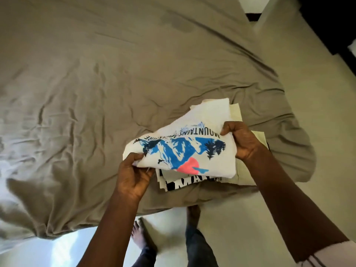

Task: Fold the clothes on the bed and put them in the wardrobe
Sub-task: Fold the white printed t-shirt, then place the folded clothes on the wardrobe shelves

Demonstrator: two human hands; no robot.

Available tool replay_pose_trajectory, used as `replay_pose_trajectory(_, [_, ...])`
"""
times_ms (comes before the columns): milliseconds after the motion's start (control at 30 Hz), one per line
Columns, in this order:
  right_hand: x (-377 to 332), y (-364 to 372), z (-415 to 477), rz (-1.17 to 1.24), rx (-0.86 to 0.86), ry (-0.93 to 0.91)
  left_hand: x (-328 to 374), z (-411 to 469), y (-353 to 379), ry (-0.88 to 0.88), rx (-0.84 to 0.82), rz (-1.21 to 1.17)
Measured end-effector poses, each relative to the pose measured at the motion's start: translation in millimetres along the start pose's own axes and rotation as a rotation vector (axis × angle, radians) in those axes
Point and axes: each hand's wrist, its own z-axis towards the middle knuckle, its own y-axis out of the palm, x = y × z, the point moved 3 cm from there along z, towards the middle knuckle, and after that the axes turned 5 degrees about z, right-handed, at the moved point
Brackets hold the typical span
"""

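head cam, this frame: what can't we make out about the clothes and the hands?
Head view only.
- Folded pile: the mountain-print T-shirt covers it; garment count unclear.
- Black-lettered garment: text mostly hidden under the T-shirt.
- Left hand, right hand: some fingertips tucked behind the gripped fabric.
- Wardrobe: outside the frame.
- Dark object: cut by the top-right edge.

One head-worn wide-angle view looks steeply down and forward from above the bed (96, 83) edge, close over both hands, taking in the floor (317, 93) and feet below.
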Motion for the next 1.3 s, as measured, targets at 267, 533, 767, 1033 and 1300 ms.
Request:
replay_pose_trajectory(267, [75.6,-108.8,102.9,-0.462,0.244,0.075,-96.3,62.4,-52.2,-0.095,0.352,0.257])
replay_pose_trajectory(533, [86.3,-129.1,96.0,-1.038,0.221,-0.101,-119.2,54.6,-63.6,-0.041,0.559,0.552])
replay_pose_trajectory(767, [65.6,-69.6,31.8,-1.456,0.053,-0.467,-85.3,-45.5,-57.8,0.408,0.666,1.274])
replay_pose_trajectory(1033, [122.7,24.7,-69.4,-1.406,-0.454,-0.658,-92.4,-220.8,-102.8,0.880,0.886,1.244])
replay_pose_trajectory(1300, [258.4,90.4,-180.9,-1.529,-1.000,-0.772,-165.0,-426.2,-202.8,0.879,1.430,1.253])
